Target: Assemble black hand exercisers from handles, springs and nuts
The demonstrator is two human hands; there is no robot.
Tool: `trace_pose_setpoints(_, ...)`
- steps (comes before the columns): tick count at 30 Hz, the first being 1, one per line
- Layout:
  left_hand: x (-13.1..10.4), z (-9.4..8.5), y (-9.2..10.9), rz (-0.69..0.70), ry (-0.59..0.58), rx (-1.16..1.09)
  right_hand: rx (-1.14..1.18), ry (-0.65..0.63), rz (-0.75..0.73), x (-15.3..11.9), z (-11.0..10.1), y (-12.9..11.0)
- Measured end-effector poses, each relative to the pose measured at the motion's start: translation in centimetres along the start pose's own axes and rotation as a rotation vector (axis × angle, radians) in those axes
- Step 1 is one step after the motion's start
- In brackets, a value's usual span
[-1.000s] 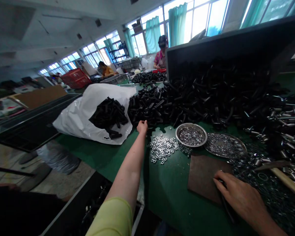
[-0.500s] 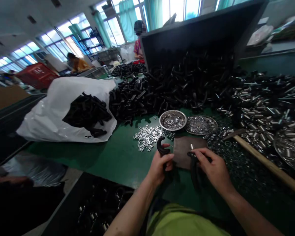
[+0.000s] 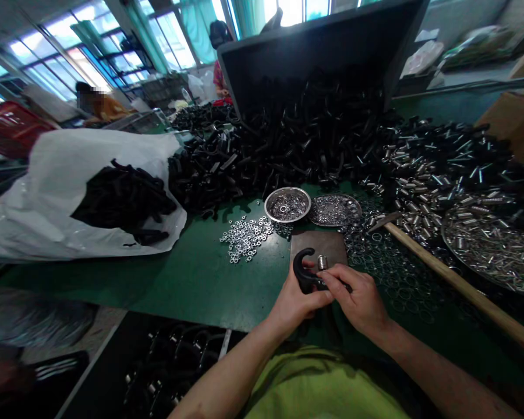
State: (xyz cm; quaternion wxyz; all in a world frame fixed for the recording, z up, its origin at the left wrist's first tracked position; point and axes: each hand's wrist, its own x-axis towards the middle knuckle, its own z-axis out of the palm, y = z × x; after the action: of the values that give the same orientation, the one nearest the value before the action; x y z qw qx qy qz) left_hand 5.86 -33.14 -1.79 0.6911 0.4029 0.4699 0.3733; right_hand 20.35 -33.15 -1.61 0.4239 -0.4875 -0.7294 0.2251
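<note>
My left hand (image 3: 297, 299) is closed around a black hooked part (image 3: 304, 273), its curved end pointing up. My right hand (image 3: 358, 297) touches the right end of that part, thumb and fingers pinched on a black piece partly hidden by the fingers. A silver spring (image 3: 322, 262) stands upright just above my right fingertips. Both hands meet over the near edge of a flat brown-grey plate (image 3: 318, 241). Beyond the plate are a round metal bowl (image 3: 287, 205) of small metal parts and a shallow dish (image 3: 335, 210). Small nuts (image 3: 247, 235) lie scattered to the left.
A white bag (image 3: 70, 174) of black parts is at the left. Black parts (image 3: 288, 145) are heaped before a dark bin (image 3: 314, 55). A hammer with a wooden handle (image 3: 458, 285) lies at the right, near springs and a large dish. Two people (image 3: 109, 107) sit farther back.
My left hand has brought the hooked part rightward against the piece in my right hand. The spring now stands beside the hook. The camera view has shifted right.
</note>
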Motion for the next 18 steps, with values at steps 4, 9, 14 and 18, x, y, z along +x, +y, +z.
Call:
trace_pose_setpoints(4,0.4,-0.4,-0.3,-0.088,-0.074,-0.155,-0.102,-0.065,-0.214,0.5,-1.1,0.9)
trace_pose_setpoints(9,0.7,-1.0,-0.3,0.025,0.008,-0.029,-0.046,-0.006,-0.003,0.1,-0.5,1.8)
trace_pose_setpoints(14,0.6,-2.1,-0.2,0.368,0.082,0.406,0.409,-0.223,0.682,0.0,0.9,1.7)
trace_pose_setpoints(18,0.4,-2.8,0.0,0.449,0.010,0.623,0.664,-0.412,1.021,-0.2,1.2,1.6)
